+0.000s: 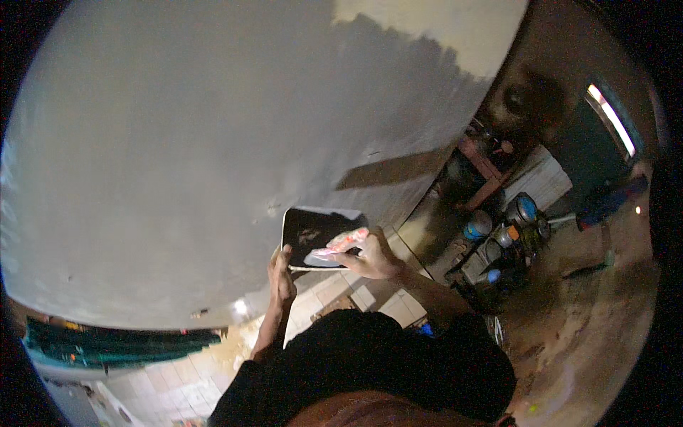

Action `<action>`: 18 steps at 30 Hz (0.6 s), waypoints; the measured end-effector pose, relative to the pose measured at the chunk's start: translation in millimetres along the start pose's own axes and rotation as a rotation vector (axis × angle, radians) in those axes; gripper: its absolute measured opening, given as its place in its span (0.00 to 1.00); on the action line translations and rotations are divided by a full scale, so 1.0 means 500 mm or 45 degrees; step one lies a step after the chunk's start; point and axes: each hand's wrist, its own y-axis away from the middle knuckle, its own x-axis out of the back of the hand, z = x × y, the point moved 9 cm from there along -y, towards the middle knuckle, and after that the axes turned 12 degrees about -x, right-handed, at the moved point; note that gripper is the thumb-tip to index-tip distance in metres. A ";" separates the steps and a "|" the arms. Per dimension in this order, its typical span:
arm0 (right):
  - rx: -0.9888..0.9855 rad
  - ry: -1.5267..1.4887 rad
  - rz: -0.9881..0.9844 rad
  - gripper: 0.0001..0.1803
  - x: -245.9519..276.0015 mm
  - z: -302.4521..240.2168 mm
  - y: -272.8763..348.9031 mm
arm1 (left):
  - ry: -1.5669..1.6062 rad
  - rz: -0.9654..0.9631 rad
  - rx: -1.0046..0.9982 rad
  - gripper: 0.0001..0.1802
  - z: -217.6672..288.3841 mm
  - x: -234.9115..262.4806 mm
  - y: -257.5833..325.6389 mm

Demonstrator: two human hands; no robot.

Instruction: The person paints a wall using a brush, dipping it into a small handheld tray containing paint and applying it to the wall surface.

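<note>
While the left hand (282, 274) grips a black, white-rimmed rectangular tray (302, 226), the right hand's (378, 257) closed fingers pinch a white-and-red object (348, 240) over it.
Tray before a grey wall (178, 156), cream patch (420, 20) far right; pale floor tiles (167, 377) near left, cans (477, 225) right.

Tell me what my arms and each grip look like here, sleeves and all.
Your left grip and right grip are ungloved human hands. The left forearm and right forearm are bare below the sleeves of a black top. No watch or cable shows; dimness may hide small markings.
</note>
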 end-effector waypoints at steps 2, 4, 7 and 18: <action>0.087 0.027 0.081 0.08 0.005 0.010 -0.034 | -0.030 -0.026 -0.040 0.32 0.007 -0.006 0.002; 0.050 0.133 0.196 0.08 0.017 0.010 -0.060 | -0.089 -0.055 -0.053 0.32 0.017 -0.007 0.003; 0.093 0.231 0.211 0.07 0.023 0.022 -0.086 | 0.059 -0.038 -0.024 0.30 -0.015 0.016 -0.007; 0.105 0.142 0.340 0.06 0.079 -0.036 -0.012 | -0.044 -0.035 -0.039 0.38 0.003 -0.004 -0.010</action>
